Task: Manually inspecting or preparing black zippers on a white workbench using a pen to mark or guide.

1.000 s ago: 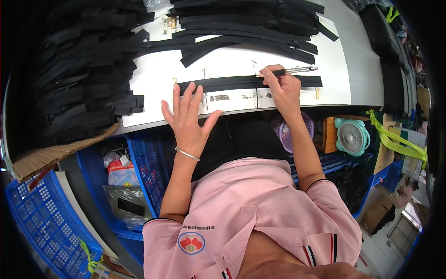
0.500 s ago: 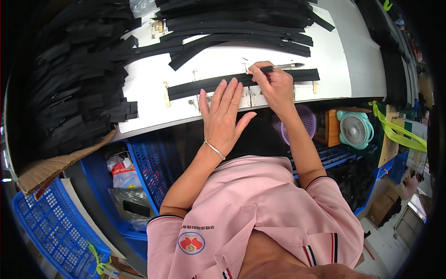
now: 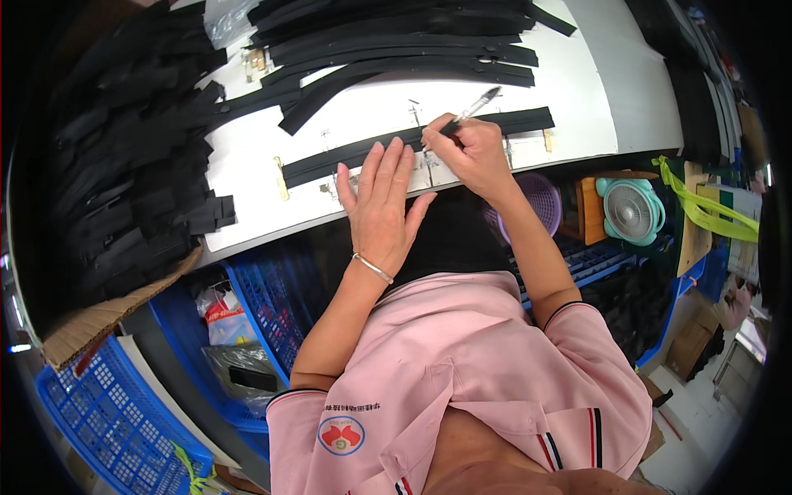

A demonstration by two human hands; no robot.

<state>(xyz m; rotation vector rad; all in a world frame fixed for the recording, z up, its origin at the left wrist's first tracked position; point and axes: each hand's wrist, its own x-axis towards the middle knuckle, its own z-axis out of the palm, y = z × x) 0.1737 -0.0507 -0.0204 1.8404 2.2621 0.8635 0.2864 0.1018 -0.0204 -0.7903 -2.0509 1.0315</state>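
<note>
A long black strip with a line along its middle, like a closed zipper, lies across the white board on the table. My left hand is laid flat with fingers apart, its fingertips on the strip's near edge. Just right of it, my right hand is closed around a pen with a clear barrel and black grip. The pen leans away to the right; fingers hide its writing end, which is by the strip's near edge. Dark marks show on the board below the strip.
More black strips lie across the far side of the board. A large heap of them fills the left, beside a cardboard edge. Below the table are blue baskets, a purple basket and a small teal fan.
My right hand with the pen has come nearer me, from the strip's far edge toward its near edge, and the pen's back end points farther away. The whole view has shifted slightly.
</note>
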